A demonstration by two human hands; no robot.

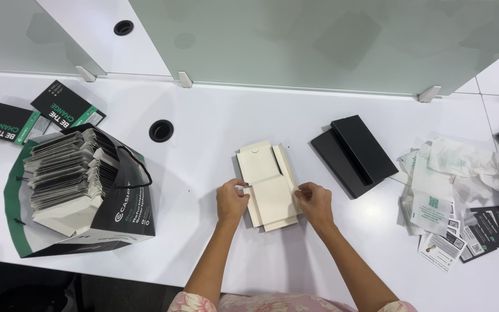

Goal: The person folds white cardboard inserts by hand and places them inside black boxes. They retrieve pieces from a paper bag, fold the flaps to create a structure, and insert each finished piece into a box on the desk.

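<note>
So the main thing here is a flat cream cardboard box blank (270, 185), unfolded, lying on the white worktop (295, 115) pretty much dead centre, right in front of the person. The left hand (231, 200) has its fingers curled in a pinch on the blank's left edge, and the right hand (314, 202) is pinched the same way on the right edge, so each grip is closed on the card. The fingertips themselves are tucked under, so I can't tell how much card they've actually got.

Just to the right of the blank, not touching it, sits a black rectangular box (364, 147) resting slanted on a flat black tray or lid (337, 159); hard to say which it is. Further right there's a messy pile of crumpled white wrappers and printed paper slips (451, 179), with small black cards (486, 234) beside it, partly cut off by the frame edge.

Well off to the left, a black-and-green paper carrier bag (125, 216) lies on its side, stuffed with a stack of grey and cream flat card pieces (64, 167). Behind it are two black leaflets with green trim (36, 115). A frosted glass divider (319, 40) runs along the back of the worktop, and whatever is behind it is just blurry dark shapes.
</note>
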